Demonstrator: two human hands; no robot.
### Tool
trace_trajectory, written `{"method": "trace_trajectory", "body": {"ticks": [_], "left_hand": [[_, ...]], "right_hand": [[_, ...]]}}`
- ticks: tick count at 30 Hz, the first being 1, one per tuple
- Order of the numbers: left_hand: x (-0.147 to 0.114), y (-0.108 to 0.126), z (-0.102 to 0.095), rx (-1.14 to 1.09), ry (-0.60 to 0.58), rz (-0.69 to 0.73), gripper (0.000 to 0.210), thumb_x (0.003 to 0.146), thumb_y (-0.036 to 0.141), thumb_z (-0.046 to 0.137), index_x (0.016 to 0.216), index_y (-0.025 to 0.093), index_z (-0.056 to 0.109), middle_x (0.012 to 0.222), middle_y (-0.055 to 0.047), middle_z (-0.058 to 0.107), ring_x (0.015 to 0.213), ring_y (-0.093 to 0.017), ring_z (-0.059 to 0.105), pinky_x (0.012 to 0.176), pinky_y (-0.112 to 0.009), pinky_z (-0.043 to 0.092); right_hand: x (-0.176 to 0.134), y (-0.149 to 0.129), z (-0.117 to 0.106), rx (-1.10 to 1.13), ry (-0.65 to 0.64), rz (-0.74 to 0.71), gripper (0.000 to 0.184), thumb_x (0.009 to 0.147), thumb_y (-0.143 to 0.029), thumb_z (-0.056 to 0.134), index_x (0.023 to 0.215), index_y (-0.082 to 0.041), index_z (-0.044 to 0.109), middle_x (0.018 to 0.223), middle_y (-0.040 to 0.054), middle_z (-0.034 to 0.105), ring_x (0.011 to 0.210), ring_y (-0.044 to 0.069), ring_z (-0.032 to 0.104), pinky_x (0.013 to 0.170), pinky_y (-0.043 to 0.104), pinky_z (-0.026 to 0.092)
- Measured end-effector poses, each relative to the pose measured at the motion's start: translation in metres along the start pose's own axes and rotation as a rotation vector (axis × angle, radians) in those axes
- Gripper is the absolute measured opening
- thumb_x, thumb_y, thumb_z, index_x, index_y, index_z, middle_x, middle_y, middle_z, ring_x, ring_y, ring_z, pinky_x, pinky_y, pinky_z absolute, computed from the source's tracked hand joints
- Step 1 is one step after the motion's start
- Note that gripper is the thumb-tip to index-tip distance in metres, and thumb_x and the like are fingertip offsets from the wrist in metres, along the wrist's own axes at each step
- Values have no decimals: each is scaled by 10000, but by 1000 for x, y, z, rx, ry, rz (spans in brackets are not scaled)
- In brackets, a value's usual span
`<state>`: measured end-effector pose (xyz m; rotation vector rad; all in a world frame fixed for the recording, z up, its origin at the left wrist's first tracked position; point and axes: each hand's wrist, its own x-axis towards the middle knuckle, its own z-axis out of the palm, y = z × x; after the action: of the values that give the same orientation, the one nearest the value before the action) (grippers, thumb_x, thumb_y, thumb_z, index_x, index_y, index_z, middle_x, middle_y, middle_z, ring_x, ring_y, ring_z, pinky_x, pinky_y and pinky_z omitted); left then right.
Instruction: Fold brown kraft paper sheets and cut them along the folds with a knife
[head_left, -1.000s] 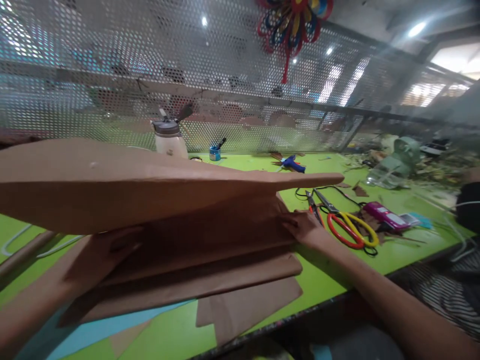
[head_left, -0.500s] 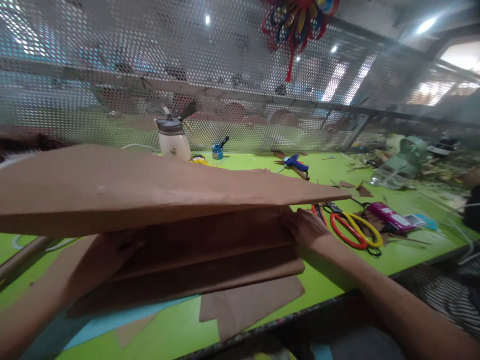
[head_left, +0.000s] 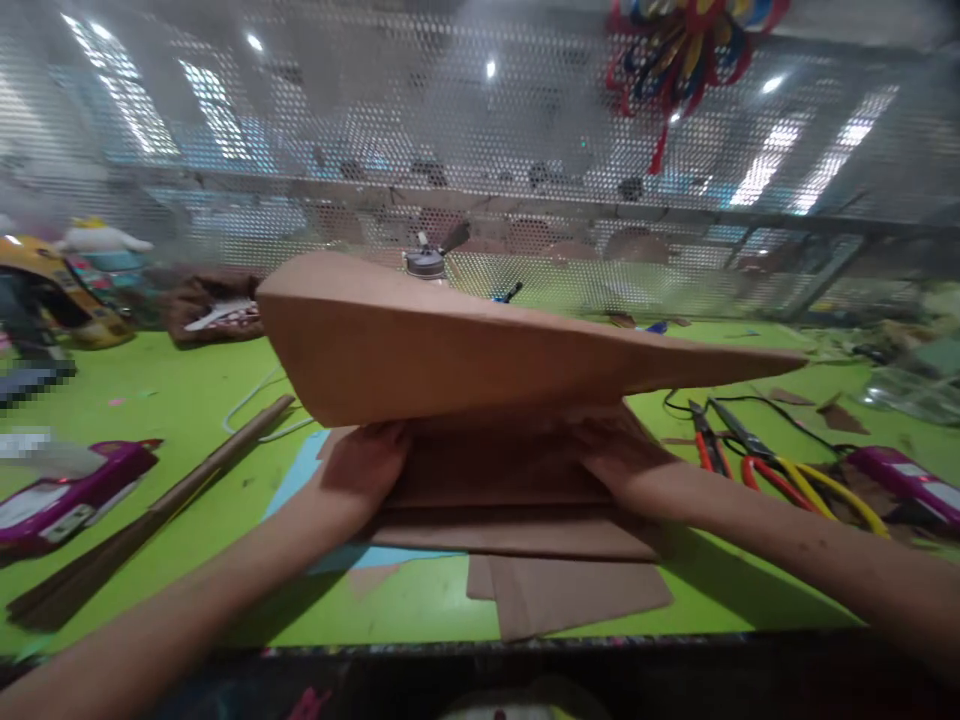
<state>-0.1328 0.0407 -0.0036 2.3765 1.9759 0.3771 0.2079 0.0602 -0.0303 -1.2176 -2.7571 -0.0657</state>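
A large brown foam-like piece, broad on the left and tapering to a point on the right, slants over the work surface. My left hand grips its lower left part, with some fingertips hidden under the overhang. On the other side, my right hand holds the lower right part, its fingers in shadow against the brown wall. Folded brown sheets lie beneath, over a light blue sheet. Nearer the front edge are flat brown pieces.
On the green table, a brown strip and purple device lie left. Red-and-yellow-handled scissors, pliers and another purple device lie right. A perforated metal screen stands behind.
My view has swung left. The brown piece has turned and tipped, showing more of its side. My left hand has moved from deep under it to its lower left edge.
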Motion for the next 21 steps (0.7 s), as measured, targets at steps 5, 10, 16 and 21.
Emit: {"method": "trace_trajectory", "body": {"ticks": [5, 10, 16, 21], "left_hand": [[10, 32, 8, 273, -161, 271, 331, 816, -12, 401, 933, 122, 680, 1065, -147, 667, 1012, -252, 616, 938, -391, 444], [2, 70, 29, 222, -89, 350, 323, 933, 289, 435, 1168, 151, 609, 1200, -167, 602, 1139, -350, 522, 897, -546, 438], [-10, 75, 47, 163, -31, 267, 512, 945, 476, 350, 1398, 245, 409, 1450, -140, 401, 1317, -416, 318, 952, -711, 291], [-15, 69, 41, 97, -30, 285, 494, 914, 445, 405, 1358, 233, 454, 1396, -126, 475, 1267, -368, 411, 1028, -625, 282]], "right_hand": [[21, -34, -11, -46, -43, -62, 365, 900, -132, 421, 1185, -211, 635, 1277, 91, 600, 1148, 264, 554, 984, 417, 421], [35, -56, -1, 60, 8, -95, 386, 926, -252, 453, 1289, -171, 552, 1367, 117, 526, 1277, 274, 447, 1082, 477, 325], [31, -55, 8, 126, 59, -128, 419, 941, -306, 435, 1327, -165, 513, 1401, 114, 493, 1311, 253, 415, 1111, 474, 300], [14, -39, 7, 150, 113, -98, 484, 909, -398, 489, 1386, -321, 447, 1376, 37, 528, 1242, 300, 489, 1033, 499, 397]]}}
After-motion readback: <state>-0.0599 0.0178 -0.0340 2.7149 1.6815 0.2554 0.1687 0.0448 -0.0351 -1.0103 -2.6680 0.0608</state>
